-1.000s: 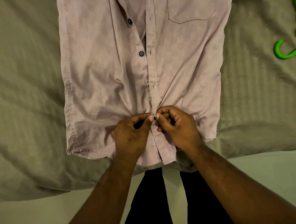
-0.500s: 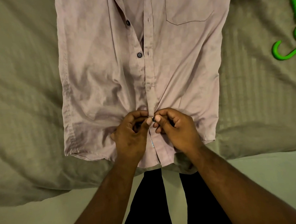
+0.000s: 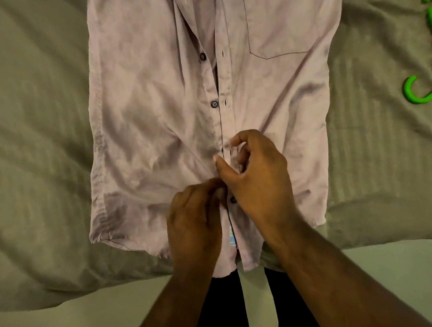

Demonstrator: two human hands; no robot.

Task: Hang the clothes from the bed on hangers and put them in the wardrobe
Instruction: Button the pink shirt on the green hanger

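A pale pink button-up shirt (image 3: 145, 122) lies flat on the bed, hem toward me, its front partly open above. One dark button near the hem is fastened. My left hand (image 3: 195, 219) pinches the left front edge of the shirt just beside that button. My right hand (image 3: 258, 178) has moved up the placket, its thumb and forefinger curled round the buttonhole strip. A bright green plastic hanger (image 3: 421, 95) lies on the bed at the far right, partly cut off by the frame edge.
The olive-green bed cover (image 3: 34, 148) is rumpled on both sides of the shirt. The edge of the bed runs across the lower part of the view, with pale floor (image 3: 68, 326) and my dark trouser legs (image 3: 222, 310) below it.
The lowest button is now through its hole. My right hand has slid up the placket toward the following buttonhole; my left hand has stayed low on the shirt. The view has shifted slightly.
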